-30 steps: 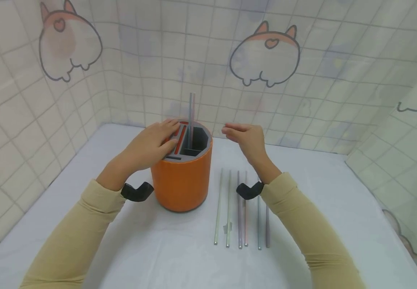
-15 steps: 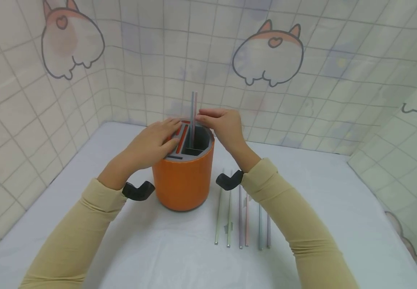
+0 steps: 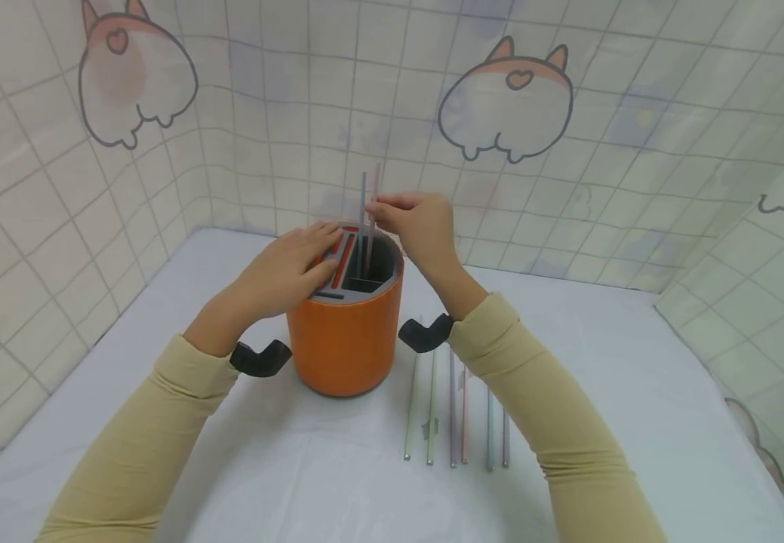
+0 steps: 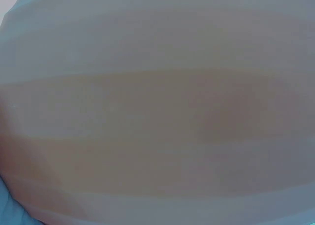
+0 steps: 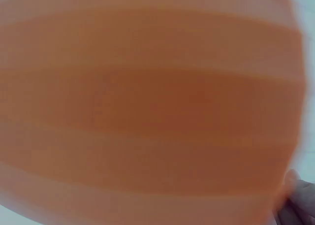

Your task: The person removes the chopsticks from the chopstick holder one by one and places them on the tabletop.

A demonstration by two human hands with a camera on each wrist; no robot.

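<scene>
An orange round utensil holder [image 3: 344, 348] stands upright, its grey top cut with red-lined slots and a larger dark compartment. My left hand [image 3: 284, 268] rests on the left part of that top, fingers fairly straight. Above the compartment, my right hand [image 3: 424, 230] pinches a slim pink chopstick [image 3: 376, 179] between thumb and fingers; its lower part is inside. Just left of it, a blue chopstick [image 3: 363, 197] stands in the same compartment. The holder's orange wall [image 5: 147, 104] fills most of the right wrist view. The left wrist view is a blurred close surface.
Several pastel chopsticks [image 3: 431, 422] lie side by side on the white tablecloth [image 3: 337, 475], right of the holder and partly under my right forearm. Behind rises a checked curtain [image 3: 262, 136] with cartoon prints.
My right hand has come left to the holder and taken hold of the pink chopstick. That chopstick has risen slightly and separated from the blue one. My left hand stays put.
</scene>
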